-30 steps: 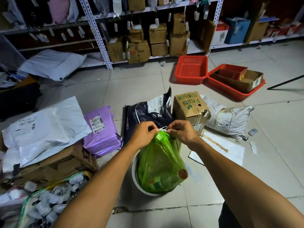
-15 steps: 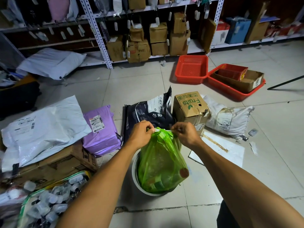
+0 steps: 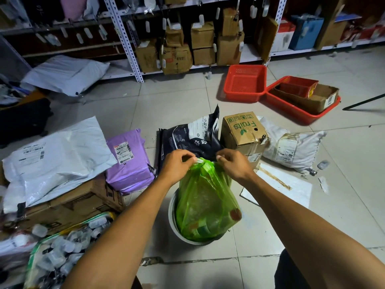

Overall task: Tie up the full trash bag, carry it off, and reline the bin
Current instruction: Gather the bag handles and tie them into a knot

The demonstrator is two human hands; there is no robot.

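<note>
A full, see-through green trash bag (image 3: 205,203) stands in a round white bin (image 3: 172,217) on the tiled floor, its gathered top pulled up above the rim. My left hand (image 3: 177,163) pinches the bag's top from the left, with a pale bit of plastic showing at its fingertips. My right hand (image 3: 234,163) pinches the top from the right. A short span of bag neck stretches between the two hands. Cans and packaging show through the bag's lower part.
Behind the bin lie a dark pet-litter bag (image 3: 189,138), a "Fruits" carton (image 3: 243,132) and a white sack (image 3: 291,149). Purple (image 3: 129,161) and white parcels and cardboard crowd the left. Red baskets (image 3: 245,84) and metal shelving (image 3: 125,38) stand farther back. A flat white sheet (image 3: 291,188) lies at right.
My hands have drawn slightly apart and risen a little, stretching the bag's gathered top between them. The bag stays in the bin.
</note>
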